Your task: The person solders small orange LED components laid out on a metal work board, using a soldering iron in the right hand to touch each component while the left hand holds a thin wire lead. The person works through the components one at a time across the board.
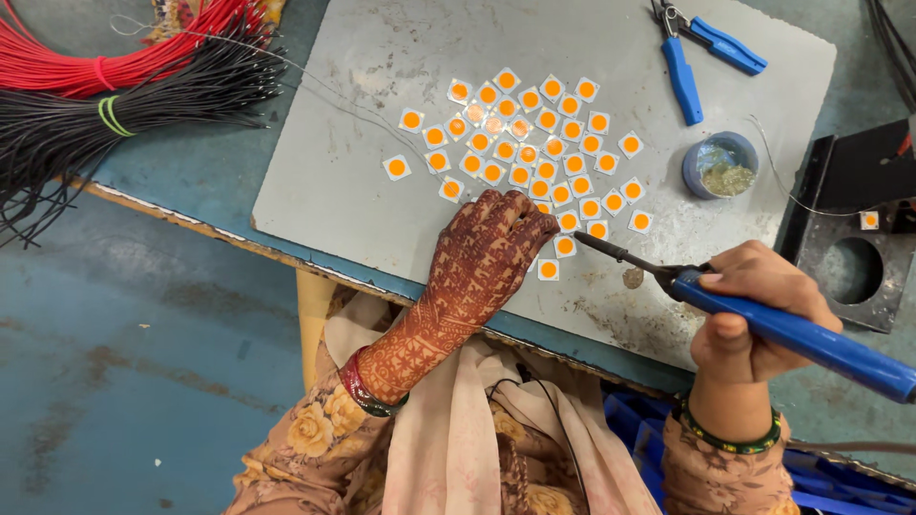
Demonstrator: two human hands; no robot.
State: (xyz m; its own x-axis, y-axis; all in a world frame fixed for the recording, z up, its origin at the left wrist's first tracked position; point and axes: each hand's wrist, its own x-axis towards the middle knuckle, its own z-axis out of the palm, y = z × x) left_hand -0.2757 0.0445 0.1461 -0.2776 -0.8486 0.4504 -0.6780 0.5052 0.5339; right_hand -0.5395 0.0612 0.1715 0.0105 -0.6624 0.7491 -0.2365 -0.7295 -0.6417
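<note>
Left hand presses fingertips on small, light, likely fragile LED chips, best taken by their edges; right hand grips soldering iron by its stiff handle.

So the metal work plate sits on the bench in the middle of the frame, with a cluster of LED chips spread across its centre. Pliers lie at the plate's upper right, and a small round tin sits just below them near the right edge. Wire bundles fill the upper left, off the plate. The left hand rests at the cluster's lower edge; the right hand holds a soldering iron at lower right, tip pointing toward the chips.
</note>
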